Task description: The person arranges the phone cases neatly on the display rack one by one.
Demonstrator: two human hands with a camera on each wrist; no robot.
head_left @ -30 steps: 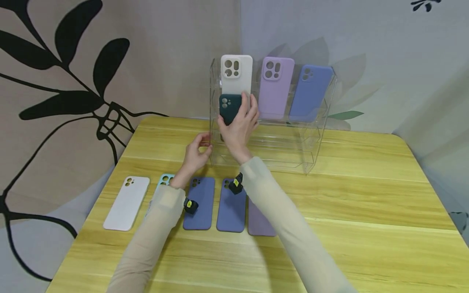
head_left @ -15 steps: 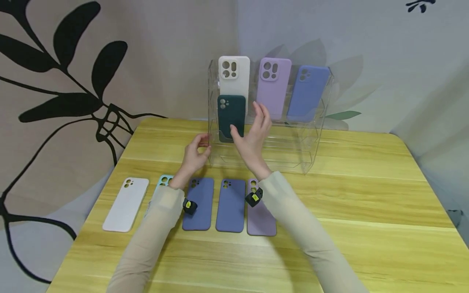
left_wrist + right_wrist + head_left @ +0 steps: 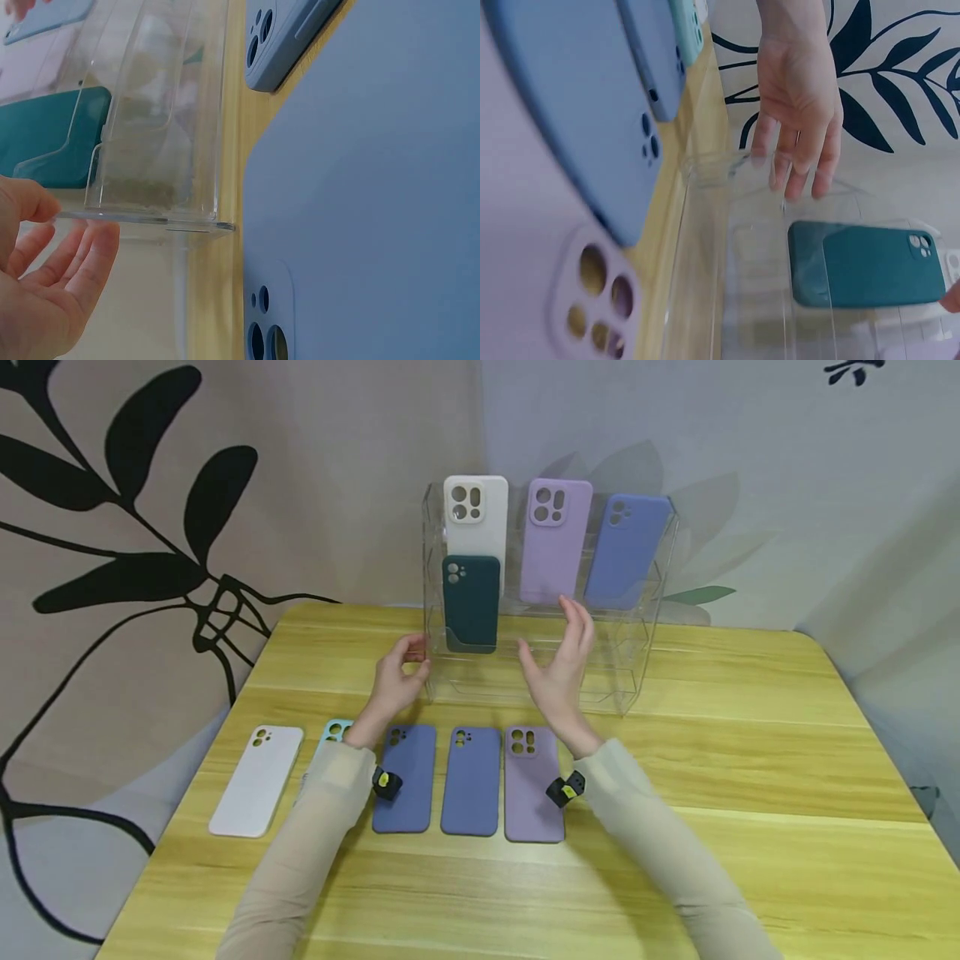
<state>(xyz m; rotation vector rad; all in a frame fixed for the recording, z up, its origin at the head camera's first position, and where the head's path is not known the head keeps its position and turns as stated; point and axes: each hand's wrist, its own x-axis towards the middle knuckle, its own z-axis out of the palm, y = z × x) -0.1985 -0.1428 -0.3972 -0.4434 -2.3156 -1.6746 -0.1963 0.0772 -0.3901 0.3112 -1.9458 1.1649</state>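
A clear tiered display rack [image 3: 540, 689] stands on the table, its left side panel pinched between the thumb and fingers of my left hand [image 3: 399, 678]. In the left wrist view that hand [image 3: 56, 270] has its thumb and fingers on opposite faces of the panel. A dark green phone case [image 3: 472, 602] leans upright in the rack's middle tier at the left. On the top tier stand a white case [image 3: 480, 518], a lilac case [image 3: 557, 539] and a blue case [image 3: 628, 547]. My right hand [image 3: 561, 675] hovers before the rack, fingers spread, holding nothing.
In front of the rack lies a row of cases: white [image 3: 257, 781], turquoise [image 3: 336, 729] partly under my left arm, two blue-grey [image 3: 405, 785], and mauve [image 3: 525, 802]. A wall [image 3: 360, 468] with painted leaves rises behind the wooden table [image 3: 750, 735].
My right hand has let go of the green case and moved right and toward me. The green case stays standing in the rack. My left hand keeps its hold on the panel.
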